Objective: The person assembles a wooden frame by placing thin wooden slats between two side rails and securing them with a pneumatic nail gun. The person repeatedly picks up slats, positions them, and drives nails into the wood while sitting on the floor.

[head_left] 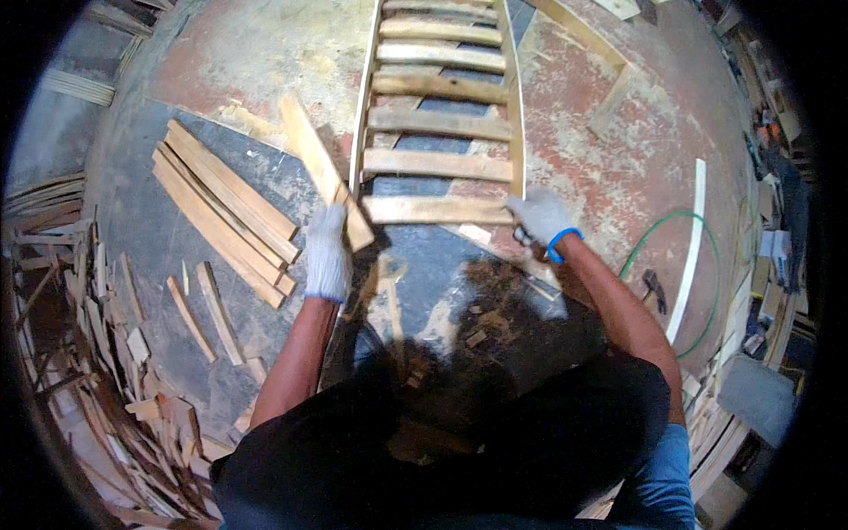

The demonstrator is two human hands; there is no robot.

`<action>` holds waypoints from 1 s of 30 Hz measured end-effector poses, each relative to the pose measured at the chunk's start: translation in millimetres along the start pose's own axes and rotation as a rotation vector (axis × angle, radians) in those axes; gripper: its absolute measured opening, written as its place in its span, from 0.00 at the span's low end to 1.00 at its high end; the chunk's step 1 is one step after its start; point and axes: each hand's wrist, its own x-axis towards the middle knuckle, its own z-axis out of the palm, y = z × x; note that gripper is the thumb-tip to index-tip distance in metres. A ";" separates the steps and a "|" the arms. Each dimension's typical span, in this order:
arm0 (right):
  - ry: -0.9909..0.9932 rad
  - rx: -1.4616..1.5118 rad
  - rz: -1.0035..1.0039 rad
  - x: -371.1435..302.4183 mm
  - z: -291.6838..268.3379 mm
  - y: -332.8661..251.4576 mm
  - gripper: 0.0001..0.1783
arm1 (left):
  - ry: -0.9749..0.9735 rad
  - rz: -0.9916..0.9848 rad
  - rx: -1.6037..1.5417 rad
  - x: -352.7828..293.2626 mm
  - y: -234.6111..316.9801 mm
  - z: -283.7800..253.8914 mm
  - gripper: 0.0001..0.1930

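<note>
A slatted wooden frame (442, 166), like a ladder, lies on the floor ahead of me, with several crosswise slats between two long side rails. My left hand (327, 254), in a white knit glove, is closed on a loose wooden plank (309, 146) slanting beside the frame's near left corner. At the near right corner, my right hand (539, 216), also gloved and with a blue band at the wrist, closes around the end of the nearest slat (433, 210). Its fingertips are partly hidden.
Several loose planks (221, 208) lie side by side on the left, with short offcuts (219, 314) nearer me. Scrap wood (115, 433) is heaped at lower left. To the right are a hammer (654, 290), a white strip (689, 252) and a green hoop-like cord (629, 258).
</note>
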 end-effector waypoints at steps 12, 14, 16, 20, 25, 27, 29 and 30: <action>0.083 0.565 -0.022 -79.1 -39.9 -0.3 0.15 | -0.360 -0.377 -0.748 5.5 83.7 4.9 0.11; 0.004 0.750 0.110 -88.3 -31.2 -5.4 0.17 | -0.579 -0.555 -1.041 9.1 86.0 34.1 0.25; -0.211 1.321 0.368 -101.0 -24.9 -19.0 0.20 | -0.582 -0.578 -1.266 -11.1 87.7 63.8 0.27; -0.137 0.837 0.197 -117.1 8.8 -61.4 0.30 | -0.624 -0.650 -1.515 -36.0 78.4 108.4 0.23; -0.173 0.428 0.147 -105.2 27.2 -77.2 0.33 | -0.790 -0.302 -0.615 -50.7 63.0 117.9 0.22; -0.176 0.461 0.201 -99.9 31.6 -79.0 0.31 | -0.671 0.187 -0.208 -53.6 60.2 103.8 0.22; -0.079 0.523 0.248 -98.6 33.0 -79.1 0.27 | -0.668 0.033 -0.339 -50.4 58.7 84.2 0.21; -0.076 0.805 0.280 -99.6 32.4 -77.9 0.25 | -0.659 -0.027 -0.414 -46.9 59.9 76.8 0.21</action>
